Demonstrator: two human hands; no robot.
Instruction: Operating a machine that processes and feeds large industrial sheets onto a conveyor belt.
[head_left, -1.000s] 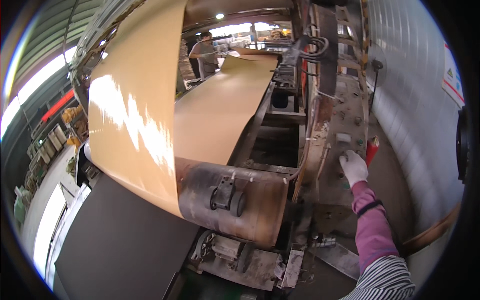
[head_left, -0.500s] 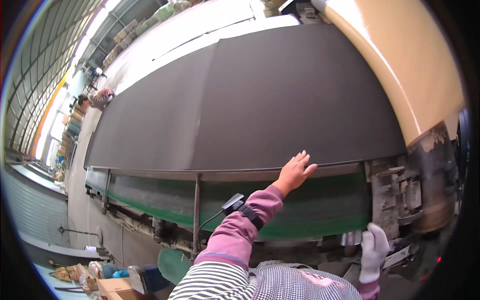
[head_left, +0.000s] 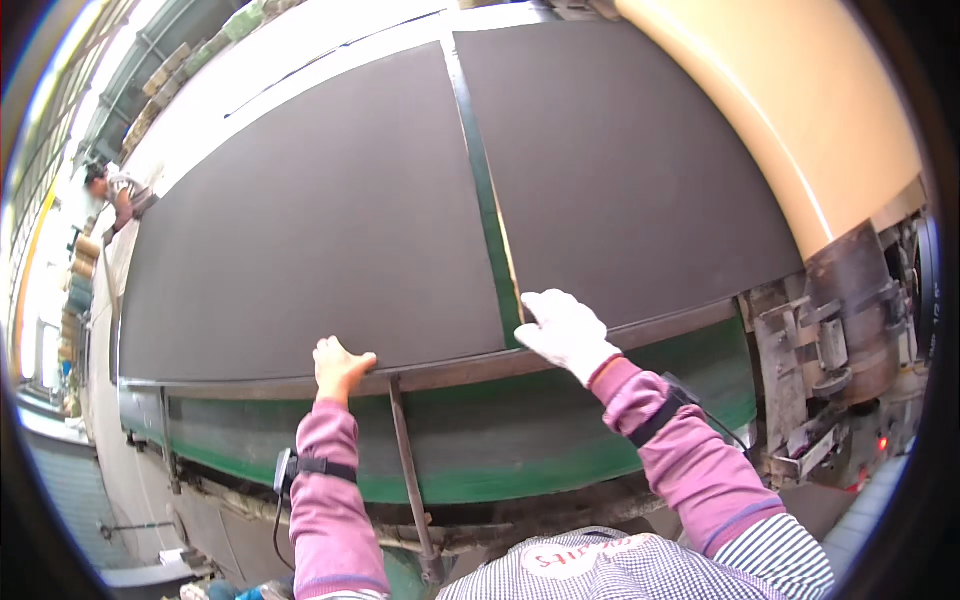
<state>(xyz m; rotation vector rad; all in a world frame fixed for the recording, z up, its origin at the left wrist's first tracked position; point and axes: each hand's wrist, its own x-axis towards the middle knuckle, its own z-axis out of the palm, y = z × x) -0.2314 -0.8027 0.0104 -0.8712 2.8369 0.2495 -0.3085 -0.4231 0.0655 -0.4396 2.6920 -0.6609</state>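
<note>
Two wide dark grey sheets lie flat on a green conveyor belt (head_left: pixel 497 255), whose surface shows in a narrow gap between them. My bare left hand (head_left: pixel 340 368) rests at the near edge of the left sheet (head_left: pixel 310 220), fingers apart and holding nothing. My right hand (head_left: pixel 565 330), in a white knit glove, is at the near left corner of the right sheet (head_left: pixel 640 170). Its thumb and fingers are closed on that sheet's edge, along which a pale strip shows. The glove hides the corner itself.
A metal rail (head_left: pixel 450 374) runs along the belt's near side, with an upright post (head_left: pixel 407 460) below. At the right stand a large tan roll (head_left: pixel 780 110) and machine parts (head_left: pixel 830 350). A co-worker (head_left: pixel 120 195) bends at the sheet's far left end.
A gap has opened between the sheets where they met before. My left hand has moved left along the near edge; my right hand has come up from the machine's side onto the right sheet.
</note>
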